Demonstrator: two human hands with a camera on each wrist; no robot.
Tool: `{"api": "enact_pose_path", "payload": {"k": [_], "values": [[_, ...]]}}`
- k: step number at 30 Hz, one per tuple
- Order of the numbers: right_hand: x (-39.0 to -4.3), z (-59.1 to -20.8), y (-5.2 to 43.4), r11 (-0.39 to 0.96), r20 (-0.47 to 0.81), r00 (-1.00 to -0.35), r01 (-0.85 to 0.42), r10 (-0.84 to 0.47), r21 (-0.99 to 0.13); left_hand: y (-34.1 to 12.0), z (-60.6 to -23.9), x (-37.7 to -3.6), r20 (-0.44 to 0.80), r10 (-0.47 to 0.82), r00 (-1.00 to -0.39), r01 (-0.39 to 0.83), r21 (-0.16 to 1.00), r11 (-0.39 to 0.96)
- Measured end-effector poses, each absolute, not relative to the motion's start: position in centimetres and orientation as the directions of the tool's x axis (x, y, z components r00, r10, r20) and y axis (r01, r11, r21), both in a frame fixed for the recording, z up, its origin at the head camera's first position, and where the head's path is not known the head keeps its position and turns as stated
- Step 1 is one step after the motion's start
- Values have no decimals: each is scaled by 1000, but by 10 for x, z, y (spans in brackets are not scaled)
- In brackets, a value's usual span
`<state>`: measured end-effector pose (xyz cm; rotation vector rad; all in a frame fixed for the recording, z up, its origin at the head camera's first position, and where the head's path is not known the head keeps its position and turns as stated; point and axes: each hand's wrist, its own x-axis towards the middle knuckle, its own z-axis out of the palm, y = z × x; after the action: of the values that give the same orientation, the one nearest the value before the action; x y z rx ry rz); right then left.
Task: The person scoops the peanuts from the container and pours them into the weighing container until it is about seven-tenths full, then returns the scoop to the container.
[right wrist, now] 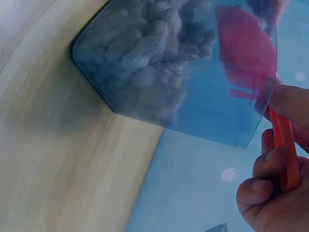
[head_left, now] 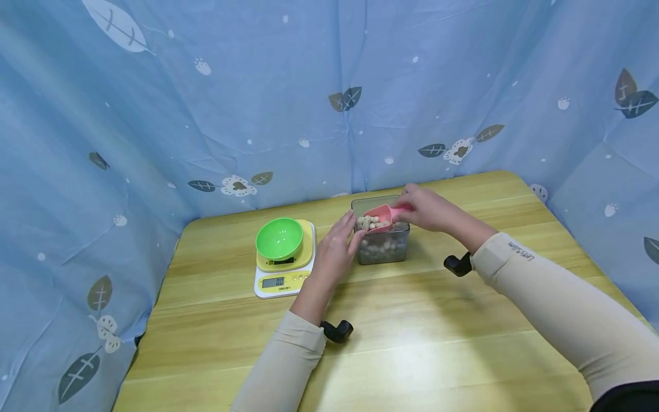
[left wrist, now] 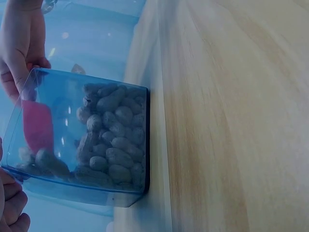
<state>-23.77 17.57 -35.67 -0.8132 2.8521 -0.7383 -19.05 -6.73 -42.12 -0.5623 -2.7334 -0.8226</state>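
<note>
My right hand grips the handle of a pink scoop at the mouth of a clear grey container. Peanuts in their shells lie in the scoop's bowl, at the level of the rim. More peanuts fill the lower part of the container, seen through its wall in the left wrist view. In the right wrist view the fingers wrap the handle. My left hand rests against the container's left side, fingers mostly straight, thumb near the front corner.
Left of the container a green bowl sits on a yellow and white kitchen scale reading 0.0. All stand on a wooden table. A blue patterned curtain hangs behind and at the sides.
</note>
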Motion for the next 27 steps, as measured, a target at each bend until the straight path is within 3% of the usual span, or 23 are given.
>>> {"api": "enact_pose_path", "payload": {"k": [14,22,27], "values": [[-238,-370,209,646,24,-903,-324,-428,-691,-67,-422,-190,328,297,-897,429,477,767],[-235,-376,203,640,72,-910,-341,-408,-688,-68,-420,-189,325,305,-895,431,458,778],[-232,-374,189,628,109,-878,-414,-465,-659,-67,-420,-190,343,308,-887,444,452,774]]}}
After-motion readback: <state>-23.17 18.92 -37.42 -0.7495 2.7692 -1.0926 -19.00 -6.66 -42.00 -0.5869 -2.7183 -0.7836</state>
